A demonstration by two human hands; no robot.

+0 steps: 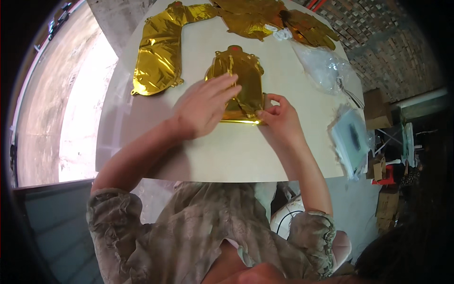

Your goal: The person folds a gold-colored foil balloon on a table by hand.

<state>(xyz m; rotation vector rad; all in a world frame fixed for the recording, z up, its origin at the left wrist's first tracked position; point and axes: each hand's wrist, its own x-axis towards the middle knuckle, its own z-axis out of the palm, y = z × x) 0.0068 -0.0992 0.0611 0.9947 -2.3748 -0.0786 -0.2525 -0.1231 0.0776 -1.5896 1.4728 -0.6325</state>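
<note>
In front of me on the pale table (222,161) lies a gold foil balloon (250,80), flat and folded into a compact shape, with small tabs along its edge and a reddish spot at its far end. Across its left side my left hand (203,104) rests with the fingers stretched out over the foil. At the near right corner my right hand (281,116) pinches the balloon's edge between thumb and fingers. To the far left lies another gold foil balloon (158,57), spread flat and bent at the top.
More gold foil balloons (250,19) lie at the table's far side, with a small white coil (282,34) on them. Clear plastic bags (321,66) sit at the far right, and a stack of clear packets (350,139) at the right edge. Cardboard boxes (377,109) stand beyond.
</note>
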